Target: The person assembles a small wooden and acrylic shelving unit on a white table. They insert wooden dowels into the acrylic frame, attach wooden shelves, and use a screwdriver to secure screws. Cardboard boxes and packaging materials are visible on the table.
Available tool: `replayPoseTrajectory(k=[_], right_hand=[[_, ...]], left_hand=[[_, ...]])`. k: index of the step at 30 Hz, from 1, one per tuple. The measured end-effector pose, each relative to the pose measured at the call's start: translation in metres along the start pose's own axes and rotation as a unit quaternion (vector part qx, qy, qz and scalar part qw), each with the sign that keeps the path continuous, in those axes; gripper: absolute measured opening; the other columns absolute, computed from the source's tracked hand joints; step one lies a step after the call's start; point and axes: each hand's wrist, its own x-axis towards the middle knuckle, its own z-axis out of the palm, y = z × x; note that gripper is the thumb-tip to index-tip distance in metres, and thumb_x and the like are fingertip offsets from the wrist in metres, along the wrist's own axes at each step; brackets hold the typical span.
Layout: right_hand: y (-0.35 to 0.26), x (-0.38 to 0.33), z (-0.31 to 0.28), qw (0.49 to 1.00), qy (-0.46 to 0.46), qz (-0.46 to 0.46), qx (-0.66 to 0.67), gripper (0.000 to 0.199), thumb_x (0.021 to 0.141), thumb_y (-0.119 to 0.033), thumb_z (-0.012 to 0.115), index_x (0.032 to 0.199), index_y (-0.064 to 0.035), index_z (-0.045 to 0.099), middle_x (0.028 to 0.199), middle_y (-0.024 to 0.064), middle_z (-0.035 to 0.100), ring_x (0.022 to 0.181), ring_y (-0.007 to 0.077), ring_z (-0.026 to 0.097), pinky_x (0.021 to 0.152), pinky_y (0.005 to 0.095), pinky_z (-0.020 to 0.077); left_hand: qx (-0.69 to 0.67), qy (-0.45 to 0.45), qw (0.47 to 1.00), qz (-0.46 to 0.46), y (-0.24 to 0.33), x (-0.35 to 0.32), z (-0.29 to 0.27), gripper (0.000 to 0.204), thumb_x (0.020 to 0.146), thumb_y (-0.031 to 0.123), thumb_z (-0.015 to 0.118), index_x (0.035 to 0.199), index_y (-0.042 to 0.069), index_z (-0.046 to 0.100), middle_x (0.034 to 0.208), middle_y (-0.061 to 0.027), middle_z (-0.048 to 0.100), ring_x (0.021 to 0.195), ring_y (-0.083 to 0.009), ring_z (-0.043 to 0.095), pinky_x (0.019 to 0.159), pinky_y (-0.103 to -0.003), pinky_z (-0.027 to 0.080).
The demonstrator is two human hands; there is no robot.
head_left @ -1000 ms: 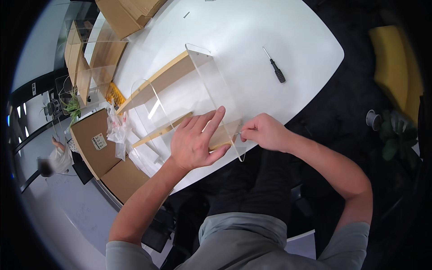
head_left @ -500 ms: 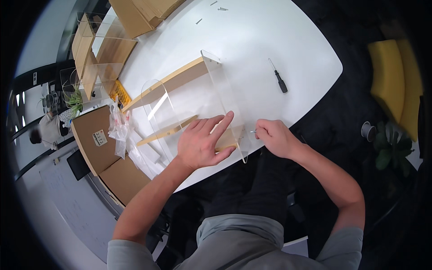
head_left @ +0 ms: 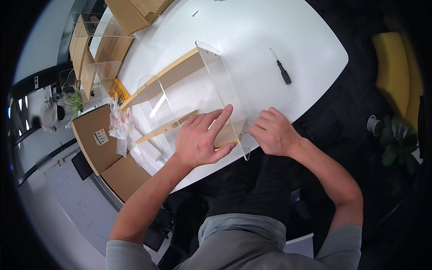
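The left hand [head_left: 200, 139] lies flat across the near wooden slat [head_left: 180, 128] of a small shelf, fingers [head_left: 220, 119] spread open and pressing down, the fingertips reaching up against the clear acrylic side panel [head_left: 222, 90]. That shelf sits at the near edge of the white table [head_left: 252, 27], right in front of the person: two see-through panels stand on edge, and the second clear panel [head_left: 153, 99] rises to the left of the first, with a longer wooden board [head_left: 168, 76] bridging the two at the far side. The right hand [head_left: 272, 132] is on the other side of the acrylic side panel, just beside its lower corner, fingers curled in and pinched together at a small metal piece [head_left: 245, 132] there; it is too small to tell what the piece is. Beyond the right hand, well apart from the shelf, a black-handled screwdriver [head_left: 281, 68] lies on the table, untouched. To the left of the shelf, a crumpled clear plastic bag [head_left: 119, 128] sits at the table's edge, over an open cardboard box [head_left: 96, 144] that stands lower, beside the table. Further off, past the shelf's left end, more wood-and-acrylic shelves [head_left: 94, 49] stand, and another brown carton [head_left: 135, 11] rests on the far corner of the table.
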Motion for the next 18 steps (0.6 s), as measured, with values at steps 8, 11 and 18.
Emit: replayPoseTrajectory(k=[8, 11, 18], right_hand=[[0.002, -0.002, -0.002, 0.999, 0.028, -0.001, -0.017, 0.011, 0.075, -0.003, 0.070, 0.075, -0.0069, 0.059, 0.072, 0.0039, 0.051, 0.075, 0.0225, 0.053, 0.070, 0.0355, 0.0415], [0.002, -0.001, -0.001, 1.000, 0.024, -0.008, -0.017, 0.011, 0.075, -0.003, 0.070, 0.075, -0.0065, 0.059, 0.072, 0.0039, 0.050, 0.075, 0.0225, 0.053, 0.070, 0.0356, 0.0414], [0.010, 0.007, -0.008, 0.995, 0.017, -0.082, -0.047, 0.009, 0.075, -0.006, 0.071, 0.081, -0.0065, 0.064, 0.076, 0.0034, 0.050, 0.074, 0.0220, 0.053, 0.071, 0.0359, 0.0428]], left_hand=[[-0.006, 0.000, 1.000, -0.001, 0.002, 0.001, -0.001, 0.091, 0.077, 0.041, 0.080, 0.154, 0.002, 0.054, 0.121, -0.0178, 0.071, 0.097, -0.0354, 0.069, 0.090, -0.043, 0.055], [-0.006, -0.001, 1.000, -0.001, 0.001, 0.000, -0.001, 0.091, 0.077, 0.041, 0.080, 0.154, 0.002, 0.054, 0.121, -0.0178, 0.072, 0.097, -0.0352, 0.069, 0.090, -0.043, 0.055], [-0.008, -0.008, 1.000, -0.005, 0.001, 0.000, -0.001, 0.092, 0.076, 0.041, 0.081, 0.154, 0.001, 0.054, 0.120, -0.0180, 0.071, 0.096, -0.0349, 0.069, 0.090, -0.043, 0.055]])
